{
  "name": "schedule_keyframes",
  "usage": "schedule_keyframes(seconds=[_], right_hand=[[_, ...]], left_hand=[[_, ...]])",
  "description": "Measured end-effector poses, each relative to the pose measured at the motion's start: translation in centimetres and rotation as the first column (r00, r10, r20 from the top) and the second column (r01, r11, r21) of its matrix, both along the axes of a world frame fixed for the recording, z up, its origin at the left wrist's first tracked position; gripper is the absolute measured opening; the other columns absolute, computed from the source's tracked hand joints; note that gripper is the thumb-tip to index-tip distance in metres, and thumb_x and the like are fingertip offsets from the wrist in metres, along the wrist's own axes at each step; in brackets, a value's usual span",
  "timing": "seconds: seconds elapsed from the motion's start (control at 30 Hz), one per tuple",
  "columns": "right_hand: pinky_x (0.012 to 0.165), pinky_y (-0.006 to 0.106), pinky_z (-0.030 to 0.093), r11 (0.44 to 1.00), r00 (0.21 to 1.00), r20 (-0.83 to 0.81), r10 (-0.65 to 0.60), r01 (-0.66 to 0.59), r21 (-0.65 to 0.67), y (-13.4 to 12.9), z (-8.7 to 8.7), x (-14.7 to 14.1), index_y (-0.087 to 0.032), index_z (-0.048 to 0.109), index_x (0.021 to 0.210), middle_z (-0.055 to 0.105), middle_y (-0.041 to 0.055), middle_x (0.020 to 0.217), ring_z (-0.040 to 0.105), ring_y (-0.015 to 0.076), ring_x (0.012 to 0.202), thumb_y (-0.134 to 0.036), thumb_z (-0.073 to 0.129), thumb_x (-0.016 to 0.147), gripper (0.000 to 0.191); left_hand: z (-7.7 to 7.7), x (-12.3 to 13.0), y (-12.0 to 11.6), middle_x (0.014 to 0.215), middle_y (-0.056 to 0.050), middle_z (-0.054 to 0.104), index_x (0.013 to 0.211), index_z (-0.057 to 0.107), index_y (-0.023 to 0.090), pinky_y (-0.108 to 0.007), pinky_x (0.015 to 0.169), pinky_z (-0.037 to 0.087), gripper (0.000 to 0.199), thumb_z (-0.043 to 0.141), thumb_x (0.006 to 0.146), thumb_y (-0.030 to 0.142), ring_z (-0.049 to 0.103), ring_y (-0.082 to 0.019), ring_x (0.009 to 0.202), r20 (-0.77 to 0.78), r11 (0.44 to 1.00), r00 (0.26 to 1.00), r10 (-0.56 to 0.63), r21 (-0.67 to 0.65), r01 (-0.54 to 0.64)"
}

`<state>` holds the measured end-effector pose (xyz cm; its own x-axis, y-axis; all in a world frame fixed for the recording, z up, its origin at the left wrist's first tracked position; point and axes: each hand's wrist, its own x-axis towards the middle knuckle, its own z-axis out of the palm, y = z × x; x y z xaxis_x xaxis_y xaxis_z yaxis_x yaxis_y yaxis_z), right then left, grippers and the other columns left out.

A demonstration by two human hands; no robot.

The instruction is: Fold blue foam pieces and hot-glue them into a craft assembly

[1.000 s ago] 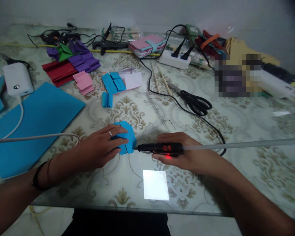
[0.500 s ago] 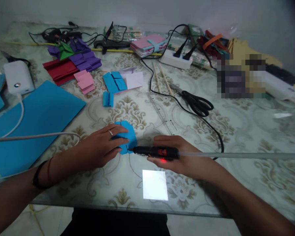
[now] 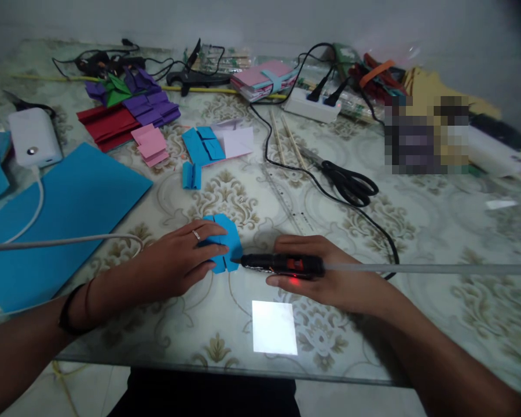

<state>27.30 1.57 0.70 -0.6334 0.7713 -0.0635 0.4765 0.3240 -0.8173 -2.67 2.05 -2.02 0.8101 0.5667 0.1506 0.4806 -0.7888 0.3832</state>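
Spread over a small cut piece of blue paper [image 3: 232, 234], the fingers of my left hand [image 3: 184, 252] lie flat and apart, pressing it to the table. A ring and dark wristbands show on that side. My right hand [image 3: 330, 272] is wrapped round a black glue gun [image 3: 282, 264] with an orange-red part and a glowing red light. Its nozzle points left, at the paper's lower right edge; whether it touches is unclear. A long translucent glue stick [image 3: 417, 269] sticks out of its back to the right.
A large blue sheet [image 3: 73, 214] and white power bank [image 3: 35, 139] lie left. Folded blue pieces [image 3: 203, 145], pink paper [image 3: 150, 145], black scissors [image 3: 349, 182], a clear ruler [image 3: 286, 200] and a power strip [image 3: 312, 106] are beyond my hands. A black cord [image 3: 330, 194] runs right.
My right hand and the glue gun have shifted slightly right and up, drawing the nozzle along the blue paper's lower right edge. My left hand stays in place.
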Motion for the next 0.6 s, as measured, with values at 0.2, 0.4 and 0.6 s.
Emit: schedule_keyframes(seconds=[0.2, 0.4, 0.6], right_hand=[[0.055, 0.028, 0.036, 0.998, 0.999, 0.025, -0.042, 0.04, 0.052, -0.5, -0.7, -0.5, -0.021, 0.05, 0.067, 0.049, -0.0039, 0.064, 0.047, 0.0119, 0.057, -0.029, 0.068, 0.095, 0.034], [0.055, 0.027, 0.037, 0.994, 0.998, 0.037, -0.046, 0.042, 0.099, -0.5, -1.1, -0.4, -0.021, 0.052, 0.068, 0.051, -0.0032, 0.064, 0.049, 0.0119, 0.057, -0.026, 0.066, 0.092, 0.029], [0.057, 0.027, 0.037, 0.996, 0.998, 0.068, -0.011, 0.005, 0.092, -0.5, -1.0, -0.2, -0.021, 0.051, 0.069, 0.054, -0.0019, 0.068, 0.051, 0.0129, 0.061, -0.023, 0.064, 0.089, 0.024]], left_hand=[[-0.1, 0.0, 0.0, 0.143, -0.014, 0.06, 0.129, 0.067, 0.019, -0.053, 0.122, 0.046, 0.029, 0.052, 0.104, 0.019, 0.053, -0.031, 0.141, -0.02, 1.0, 1.0, 0.001, -0.015, -0.001], [0.0, 0.0, 0.0, 0.142, -0.016, 0.061, 0.13, 0.067, 0.017, -0.053, 0.121, 0.046, 0.03, 0.052, 0.104, 0.018, 0.053, -0.031, 0.14, -0.023, 1.0, 1.0, -0.004, -0.02, 0.003], [-0.1, -0.1, 0.0, 0.144, -0.014, 0.06, 0.131, 0.067, 0.019, -0.053, 0.122, 0.045, 0.031, 0.054, 0.103, 0.017, 0.053, -0.03, 0.141, -0.013, 1.0, 1.0, 0.008, -0.027, -0.008]])
